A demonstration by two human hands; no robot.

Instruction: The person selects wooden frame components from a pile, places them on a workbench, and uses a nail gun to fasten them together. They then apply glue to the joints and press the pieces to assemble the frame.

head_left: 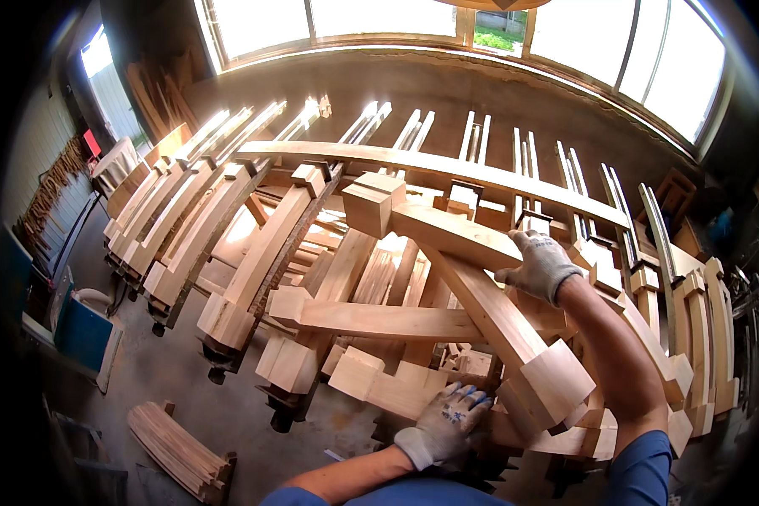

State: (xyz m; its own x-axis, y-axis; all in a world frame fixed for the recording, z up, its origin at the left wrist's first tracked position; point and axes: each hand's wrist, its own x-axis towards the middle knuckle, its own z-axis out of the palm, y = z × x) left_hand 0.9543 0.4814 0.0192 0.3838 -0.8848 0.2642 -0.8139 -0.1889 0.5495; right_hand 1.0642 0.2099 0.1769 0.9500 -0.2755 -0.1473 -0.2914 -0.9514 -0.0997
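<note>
My right hand [545, 263], in a pale work glove, is closed on the right end of a curved wooden chair-leg-like piece [460, 232] that has a square block at its left end. This piece lies across others, above a slanting wooden piece [493, 312] with a large block at its near end. My left hand [449, 424], gloved too, is low at the front, beside a stepped wooden piece [388, 386]. Its fingers are bent together; what lies under them is hidden. Another blocked piece [379, 319] lies crosswise between the hands.
Several long clamps [299, 253] carrying wooden pieces fan out around me. A long curved board [430, 163] spans them at the far side. On the floor at lower left sits a stack of curved slats [177, 451]. A blue panel [84, 331] stands at left.
</note>
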